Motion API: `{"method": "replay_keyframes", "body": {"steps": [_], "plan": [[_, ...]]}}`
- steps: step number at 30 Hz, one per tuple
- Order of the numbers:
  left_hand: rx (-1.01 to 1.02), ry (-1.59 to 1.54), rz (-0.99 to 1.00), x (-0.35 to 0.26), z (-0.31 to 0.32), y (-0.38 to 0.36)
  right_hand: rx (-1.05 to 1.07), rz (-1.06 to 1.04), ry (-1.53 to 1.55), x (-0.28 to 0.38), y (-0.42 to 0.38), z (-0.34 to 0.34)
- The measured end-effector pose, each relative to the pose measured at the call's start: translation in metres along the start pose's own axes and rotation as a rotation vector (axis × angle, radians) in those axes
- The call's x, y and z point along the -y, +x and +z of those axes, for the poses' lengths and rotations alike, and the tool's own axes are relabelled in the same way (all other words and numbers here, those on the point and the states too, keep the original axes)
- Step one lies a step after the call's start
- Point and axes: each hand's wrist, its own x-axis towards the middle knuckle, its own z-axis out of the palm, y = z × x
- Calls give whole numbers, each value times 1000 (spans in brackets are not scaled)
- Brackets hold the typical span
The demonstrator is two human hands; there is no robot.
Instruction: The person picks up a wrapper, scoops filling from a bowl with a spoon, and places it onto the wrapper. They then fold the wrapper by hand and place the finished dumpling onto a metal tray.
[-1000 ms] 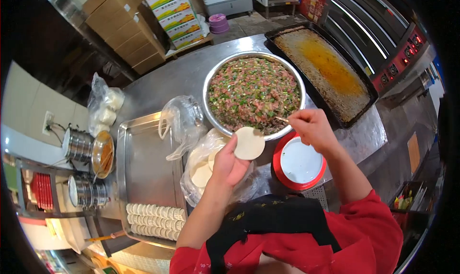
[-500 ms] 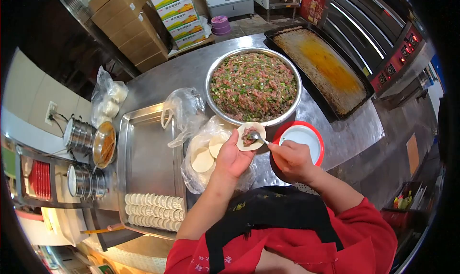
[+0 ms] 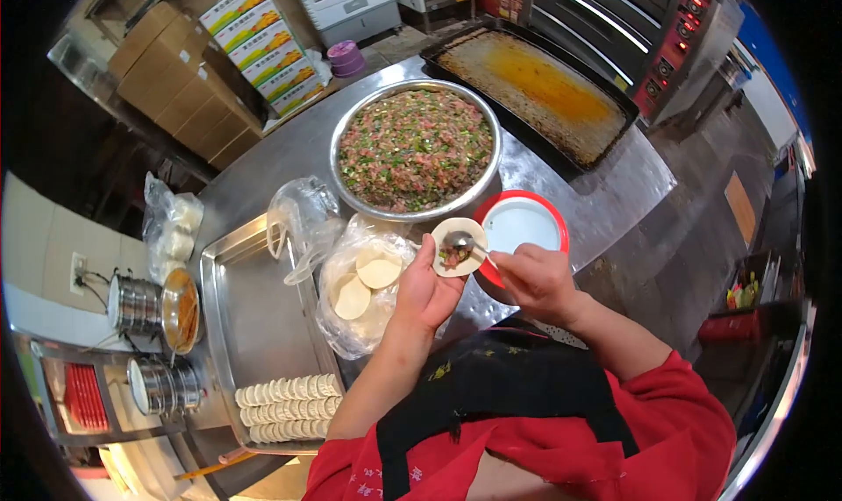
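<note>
My left hand [image 3: 430,286] holds a round dumpling wrapper [image 3: 472,267] on its fingers, the thumb at the wrapper's edge. A small lump of meat filling [image 3: 453,256] lies on the wrapper. With my right hand [image 3: 535,280] I grip a metal spoon [image 3: 460,241], its bowl resting at the filling. Beyond both hands stands a big steel bowl [image 3: 337,178] heaped with minced meat and chopped greens. A red-rimmed white basin [image 3: 524,225] sits just behind my right hand. Left of my left hand, an open plastic bag [image 3: 386,238] holds more wrappers [image 3: 353,297].
A steel tray [image 3: 230,326] at left carries rows of shaped dumplings [image 3: 289,409] at its near end. Another plastic bag [image 3: 307,212] lies against the tray. A black baking pan [image 3: 605,150] occupies the far right of the table. Steel canisters [image 3: 136,304] stand at far left.
The spoon has turned over, so its rounded back now faces up over the filling. The whole view has shifted with my head; both hands stay close together.
</note>
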Motion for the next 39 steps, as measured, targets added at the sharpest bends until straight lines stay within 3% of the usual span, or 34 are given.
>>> {"method": "replay_keyframes", "body": {"steps": [4, 6, 8, 10, 14, 17, 20, 22, 24, 26, 28, 30, 34, 35, 37, 39], "plan": [[80, -106, -114, 5, -6, 7, -112, 128, 38, 4, 0, -17], [259, -181, -163, 9, -8, 11, -94, 154, -13, 6, -11, -17], [150, -125, -186, 14, 0, 13, 65, 110, -165, 11, -24, -14], [95, -93, -181, 19, 1, 15, 57, 193, -123, 11, -33, -12], [52, -67, -202, 30, 2, 15, -89, 341, 11, 13, -36, -19], [75, -22, -213, 39, 4, 19, -35, 682, 235, 19, -36, -24], [160, -20, -240, 44, -2, 24, -70, 762, 222, 7, -48, -29], [96, -20, -216, 45, -2, 28, -187, 830, 256, -2, -54, -41], [38, -15, -188, 44, -1, 31, -232, 817, 179, -26, -62, -45], [30, 0, -188, 45, 0, 32, -56, 679, -250, -50, -73, -43], [36, -16, -195, 46, 1, 33, 6, 614, -350, -66, -84, -29], [37, -29, -199, 45, 2, 34, 316, 634, -542, -73, -89, -17], [70, -23, -204, 44, 4, 37, 417, 590, -493, -71, -94, -21], [65, -31, -193, 44, 3, 38, 413, 586, -490, -68, -91, -25], [48, -18, -181, 44, 3, 39, 39, 580, -314, -52, -80, -44], [36, -10, -175, 47, 2, 40, -51, 656, -149, -29, -63, -57]]}}
